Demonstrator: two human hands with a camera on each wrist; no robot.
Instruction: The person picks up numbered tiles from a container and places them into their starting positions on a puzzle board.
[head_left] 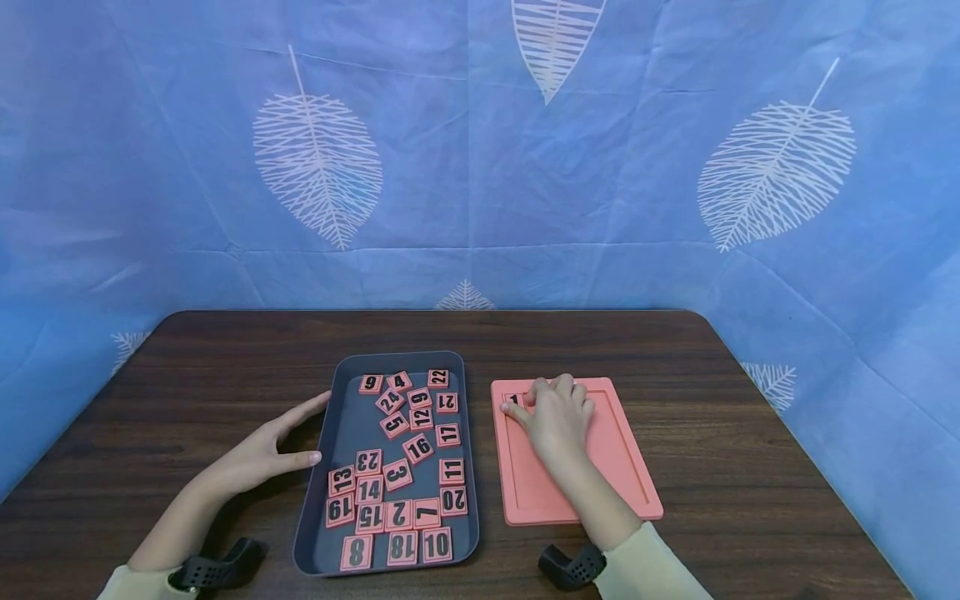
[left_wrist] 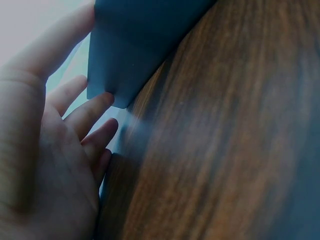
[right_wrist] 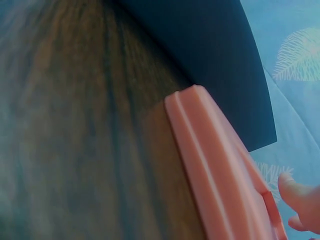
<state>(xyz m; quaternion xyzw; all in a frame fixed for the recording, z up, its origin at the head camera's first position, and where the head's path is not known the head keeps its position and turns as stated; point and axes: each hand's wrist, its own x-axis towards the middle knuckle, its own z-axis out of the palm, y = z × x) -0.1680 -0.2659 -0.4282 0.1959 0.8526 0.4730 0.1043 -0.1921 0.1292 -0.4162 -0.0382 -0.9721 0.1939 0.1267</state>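
A dark grey tray (head_left: 375, 357) on the table holds several pink number tiles (head_left: 417, 448) with black digits, at mixed angles. My left hand (head_left: 251, 454) is at the tray's left edge, thumb and fingers spread and fairly straight, fingertips at its rim. The left wrist view shows those fingers against the tray's outer wall (left_wrist: 135, 45). To the right lies a pink square board (head_left: 622, 467) with a raised rim. My right hand (head_left: 558, 421) is over its far-left corner, thumb and index finger on either side of the number 1 tile (head_left: 513, 398); the other fingers bend over the board.
A dark wood-grain table (head_left: 720, 467) lies under everything. Behind it hangs a blue cloth (head_left: 420, 167) with white leaf prints. Each wrist wears a black band, the left one (head_left: 217, 567) and the right one (head_left: 572, 568). Bare table separates tray and board.
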